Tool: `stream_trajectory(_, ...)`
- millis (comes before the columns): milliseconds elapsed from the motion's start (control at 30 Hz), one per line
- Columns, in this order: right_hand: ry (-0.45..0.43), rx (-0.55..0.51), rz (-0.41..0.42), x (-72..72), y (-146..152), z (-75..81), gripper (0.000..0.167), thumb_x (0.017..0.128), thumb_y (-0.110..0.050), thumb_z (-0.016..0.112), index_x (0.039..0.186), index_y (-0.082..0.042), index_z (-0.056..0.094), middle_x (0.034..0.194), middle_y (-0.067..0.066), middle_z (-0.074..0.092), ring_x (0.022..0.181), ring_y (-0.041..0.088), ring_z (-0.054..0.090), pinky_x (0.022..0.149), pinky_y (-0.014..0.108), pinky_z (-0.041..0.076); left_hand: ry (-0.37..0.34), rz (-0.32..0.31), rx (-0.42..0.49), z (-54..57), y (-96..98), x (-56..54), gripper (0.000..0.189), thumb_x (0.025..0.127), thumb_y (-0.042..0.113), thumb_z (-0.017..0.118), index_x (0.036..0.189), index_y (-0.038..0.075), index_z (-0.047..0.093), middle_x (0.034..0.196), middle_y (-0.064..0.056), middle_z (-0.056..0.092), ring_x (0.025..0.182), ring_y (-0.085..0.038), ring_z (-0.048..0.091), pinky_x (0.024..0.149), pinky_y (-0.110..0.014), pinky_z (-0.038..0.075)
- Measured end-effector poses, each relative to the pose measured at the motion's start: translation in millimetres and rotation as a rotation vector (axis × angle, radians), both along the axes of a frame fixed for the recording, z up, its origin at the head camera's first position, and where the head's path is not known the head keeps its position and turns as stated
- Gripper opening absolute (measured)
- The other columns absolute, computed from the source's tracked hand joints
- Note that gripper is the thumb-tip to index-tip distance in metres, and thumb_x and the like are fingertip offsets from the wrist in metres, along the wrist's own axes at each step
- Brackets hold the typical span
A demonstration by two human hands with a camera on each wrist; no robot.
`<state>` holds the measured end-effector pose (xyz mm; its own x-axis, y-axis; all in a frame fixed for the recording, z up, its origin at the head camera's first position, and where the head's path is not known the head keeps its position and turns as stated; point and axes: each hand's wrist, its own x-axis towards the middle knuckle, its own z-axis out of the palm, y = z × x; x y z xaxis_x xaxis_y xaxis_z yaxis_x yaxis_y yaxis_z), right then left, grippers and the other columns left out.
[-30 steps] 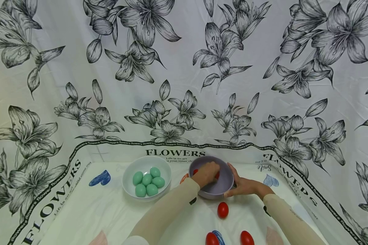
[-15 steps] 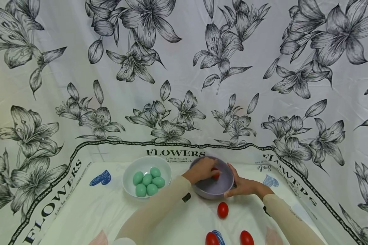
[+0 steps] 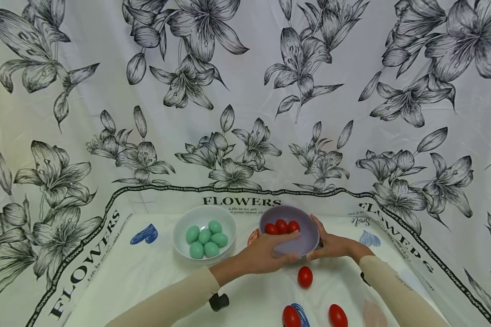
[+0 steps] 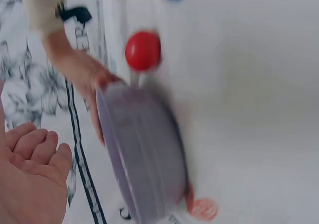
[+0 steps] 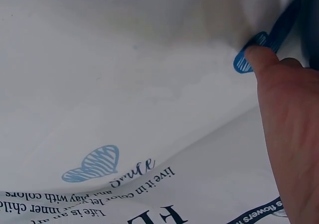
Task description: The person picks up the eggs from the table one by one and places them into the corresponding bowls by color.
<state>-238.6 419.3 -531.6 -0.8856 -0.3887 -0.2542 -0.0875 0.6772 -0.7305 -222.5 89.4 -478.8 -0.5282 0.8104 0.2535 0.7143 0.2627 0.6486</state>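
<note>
A purple bowl point(image 3: 296, 247) stands near the back of the table, with three red eggs point(image 3: 281, 225) grouped at its far left inside. My left hand point(image 3: 255, 254) hovers over the bowl's near left edge, fingers extended and holding nothing. In the left wrist view, its loosely bent fingers point(image 4: 37, 147) show beside the purple bowl point(image 4: 144, 149). My right hand point(image 3: 331, 245) holds the bowl's right side from outside, thumb toward the front and fingers toward the back. One more red egg point(image 3: 305, 277) lies on the cloth just in front of the bowl.
Left of the purple bowl is a white bowl point(image 3: 180, 247) with several green eggs point(image 3: 204, 236) in it. Two further red eggs point(image 3: 292, 316) lie at the front edge of the view. A flower-printed white cloth point(image 3: 118, 268) covers the table and hangs behind it.
My left hand has let go of a red egg inside the purple bowl and drawn back toward the front left. My right hand stays at the bowl's side. The head view shifted slightly.
</note>
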Motion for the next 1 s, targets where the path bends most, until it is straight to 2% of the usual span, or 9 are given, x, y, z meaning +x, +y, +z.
stream_trajectory(67,0.005,-0.003,0.000,-0.7,1.7,0.2,0.142,0.086,-0.043,0.088,0.164,-0.023,-0.030,0.174,0.028,0.002,0.156,0.049,0.022,0.122,0.069,0.025,-0.056,-0.038,0.014,-4.2,-5.5,17.0,0.064,0.106,0.062,0.053,0.162,0.034,0.043,0.161,0.011,0.049,0.148,-0.012,0.046,0.119,-0.043,0.043)
stream_trajectory(167,0.002,-0.006,0.002,-0.6,3.9,-0.3,0.142,0.087,-0.042,0.087,0.164,-0.021,-0.030,0.174,0.028,0.001,0.156,0.051,0.021,0.122,0.070,0.024,-0.139,-0.070,0.021,-15.9,-11.3,39.2,0.063,0.106,0.060,0.053,0.163,0.033,0.043,0.163,0.014,0.045,0.150,-0.010,0.042,0.120,-0.042,0.041)
stream_trajectory(300,0.002,-0.021,-0.001,-1.1,5.6,-1.2,0.142,0.087,-0.041,0.087,0.163,-0.022,-0.031,0.174,0.027,-0.001,0.156,0.051,0.019,0.122,0.070,0.022,-0.247,-0.034,-0.011,-33.1,-15.1,64.1,0.067,0.103,0.064,0.058,0.162,0.038,0.041,0.161,0.019,0.045,0.147,-0.005,0.044,0.116,-0.041,0.046)
stream_trajectory(433,0.001,-0.031,-0.001,-3.4,5.1,-1.0,0.142,0.087,-0.040,0.087,0.163,-0.023,-0.031,0.174,0.025,-0.005,0.157,0.051,0.015,0.123,0.071,0.019,-0.369,0.014,-0.058,-49.2,-16.0,80.7,0.073,0.099,0.061,0.067,0.163,0.036,0.041,0.162,0.017,0.045,0.148,-0.006,0.044,0.115,-0.044,0.047)
stream_trajectory(667,-0.016,-0.030,0.001,-4.5,2.0,0.3,0.141,0.087,-0.040,0.087,0.164,-0.019,-0.030,0.174,0.026,-0.004,0.156,0.053,0.017,0.123,0.070,0.021,-0.592,0.121,-0.199,-69.6,-12.3,96.1,0.079,0.086,0.047,0.088,0.156,0.038,0.052,0.151,0.021,0.056,0.138,-0.008,0.056,0.107,-0.049,0.053)
stream_trajectory(833,-0.026,-0.034,0.002,-1.9,0.6,0.4,0.141,0.087,-0.039,0.087,0.163,-0.022,-0.031,0.174,0.026,-0.007,0.156,0.052,0.018,0.122,0.069,0.022,-0.625,0.125,-0.228,-81.0,-9.5,100.3,0.079,0.083,0.038,0.093,0.153,0.033,0.057,0.146,0.021,0.060,0.131,-0.005,0.059,0.109,-0.044,0.052)
stream_trajectory(1000,-0.021,-0.029,0.008,-0.9,-0.5,-1.1,0.141,0.088,-0.039,0.087,0.163,-0.025,-0.032,0.174,0.024,-0.010,0.157,0.052,0.016,0.122,0.069,0.023,-0.599,0.111,-0.211,-90.4,-7.0,102.7,0.069,0.086,0.035,0.091,0.149,0.033,0.062,0.141,0.021,0.063,0.117,0.001,0.062,0.107,-0.037,0.054)
